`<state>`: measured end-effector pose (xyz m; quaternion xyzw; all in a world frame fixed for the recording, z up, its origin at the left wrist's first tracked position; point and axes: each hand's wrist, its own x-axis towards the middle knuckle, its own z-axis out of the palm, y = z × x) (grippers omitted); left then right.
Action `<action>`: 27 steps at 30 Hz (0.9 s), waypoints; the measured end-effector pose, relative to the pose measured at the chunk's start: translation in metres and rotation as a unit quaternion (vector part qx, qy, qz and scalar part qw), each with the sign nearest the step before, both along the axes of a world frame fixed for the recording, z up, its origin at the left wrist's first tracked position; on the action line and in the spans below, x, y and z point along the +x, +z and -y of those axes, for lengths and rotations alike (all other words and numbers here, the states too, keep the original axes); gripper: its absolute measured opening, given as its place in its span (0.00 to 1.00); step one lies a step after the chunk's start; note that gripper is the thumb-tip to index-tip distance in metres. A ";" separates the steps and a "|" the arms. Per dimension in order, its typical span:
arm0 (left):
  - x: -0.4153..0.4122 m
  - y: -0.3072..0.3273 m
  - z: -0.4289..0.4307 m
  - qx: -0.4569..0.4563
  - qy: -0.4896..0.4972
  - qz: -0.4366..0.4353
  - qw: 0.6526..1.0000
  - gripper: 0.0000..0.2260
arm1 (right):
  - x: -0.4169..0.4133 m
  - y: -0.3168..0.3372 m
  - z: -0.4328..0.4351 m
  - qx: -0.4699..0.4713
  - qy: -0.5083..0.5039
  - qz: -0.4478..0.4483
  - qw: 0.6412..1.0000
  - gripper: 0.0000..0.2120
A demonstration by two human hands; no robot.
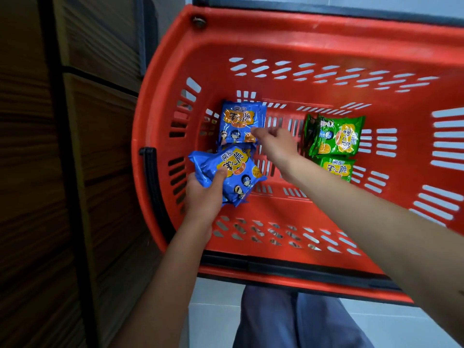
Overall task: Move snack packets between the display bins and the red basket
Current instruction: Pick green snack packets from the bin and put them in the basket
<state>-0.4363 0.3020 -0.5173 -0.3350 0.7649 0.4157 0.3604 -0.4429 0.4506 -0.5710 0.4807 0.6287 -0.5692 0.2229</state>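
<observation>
1. As I watch from my remote post through the head camera, a large red plastic basket [301, 41] with slotted walls and black handles fills most of the view. It stands on a pale tiled floor [216, 310].
2. Dark brown wood-grain panels [100, 146], framed by black bars, rise just beside the basket's left end.
3. Grey-blue trouser legs [288, 322] show below the basket's near rim.
4. The left hand [203, 194] reaches in at the basket's near-left corner and grips a bundle of glossy blue foil snack packets [236, 172] with orange lettering. The thumb is pressed across the front packet and the fingers are wrapped out of sight behind. I count at least two packets in the bundle, which is held clear of the basket floor.
5. The right hand [273, 144] stretches across the middle of the basket, its fingertips meeting the lower right corner of a single blue snack packet [241, 121]. I cannot tell whether they pinch it or merely touch.
6. That single blue packet lies flat on the basket floor at the far left, just beyond the held bundle.
7. An upper green foil snack packet [336, 135] and a lower green snack packet [336, 168] lie touching on the floor to the right of the right hand. The forearm partly covers the lower one.
</observation>
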 end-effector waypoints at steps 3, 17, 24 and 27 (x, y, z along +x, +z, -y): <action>-0.004 0.005 -0.007 0.015 0.006 -0.001 1.000 0.17 | 0.014 0.021 0.002 -0.103 0.035 -0.017 0.994 0.11; 0.010 0.020 0.003 -0.083 -0.067 -0.090 0.990 0.13 | 0.045 0.011 0.003 -0.096 -0.171 0.078 0.978 0.10; 0.016 0.025 0.003 -0.114 -0.121 -0.131 0.977 0.14 | 0.046 -0.012 0.056 -0.069 -0.196 0.061 0.976 0.16; 0.016 0.022 0.003 -0.098 -0.104 -0.115 0.983 0.12 | 0.045 -0.015 0.063 -0.041 -0.149 0.053 0.987 0.14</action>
